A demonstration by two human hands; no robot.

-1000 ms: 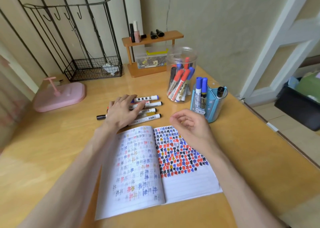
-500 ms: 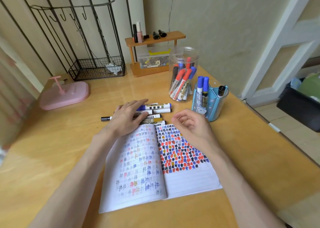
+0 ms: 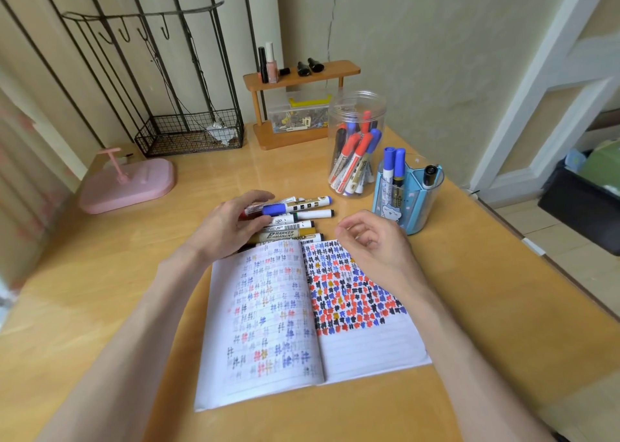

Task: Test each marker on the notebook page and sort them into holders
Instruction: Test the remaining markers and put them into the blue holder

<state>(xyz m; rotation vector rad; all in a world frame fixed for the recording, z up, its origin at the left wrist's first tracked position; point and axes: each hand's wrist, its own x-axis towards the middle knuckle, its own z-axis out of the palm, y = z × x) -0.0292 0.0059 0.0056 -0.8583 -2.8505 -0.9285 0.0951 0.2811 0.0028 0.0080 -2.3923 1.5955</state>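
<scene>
Nearest, find the notebook spread flat on the bench, its right page thick with red, blue, black and ochre scribbles down past the middle and blank below. Probably left open this way to take the next test stroke.

Over the top of that page, see the right hand hovering, fingers loosely curled on nothing, likely free to pull a cap.

Just past the left page, see the left hand with thumb and fingers curled round a blue-capped marker at the far side of the row of loose markers, all lying side by side and touching. Cannot tell whether it is clear of the bench yet. Judged as picking the next one to test, with several left unsorted.

Farther right, note the blue holder, with two blue markers upright in one compartment and a black one in another. Just behind it, the clear jar, holding red, blue and black markers leaning together.

Farthest, toward the wall, a pink stand, a wire basket with something crumpled and white inside, and a wooden shelf with small bottles on top and a clear box of clips beneath.
</scene>
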